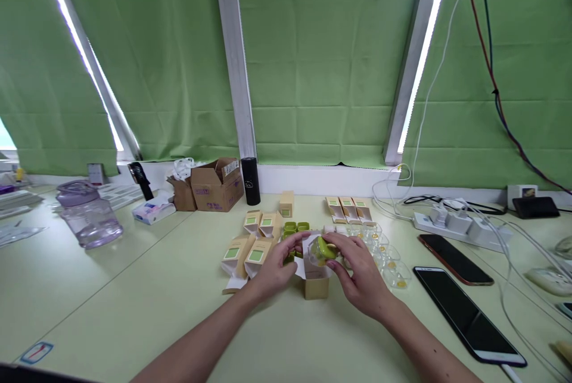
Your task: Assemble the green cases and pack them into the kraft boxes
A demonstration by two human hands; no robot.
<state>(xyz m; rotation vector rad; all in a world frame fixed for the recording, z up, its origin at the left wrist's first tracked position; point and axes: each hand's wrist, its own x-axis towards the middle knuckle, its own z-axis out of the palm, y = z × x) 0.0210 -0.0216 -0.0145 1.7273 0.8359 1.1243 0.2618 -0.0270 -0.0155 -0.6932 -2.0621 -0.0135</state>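
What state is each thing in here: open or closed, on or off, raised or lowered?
Jar: tilted, in the right hand
Small box: upright, open
Cardboard box: flaps open
Blinds: lowered
Nearer phone: screen dark, cable plugged in
Farther phone: screen dark
Power strip: adapters plugged in
Jug: upright

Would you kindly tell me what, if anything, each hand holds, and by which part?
The right hand grips a clear, green-lidded container by its lid; the left hand is at an open tan cardboard box, its exact hold hidden.
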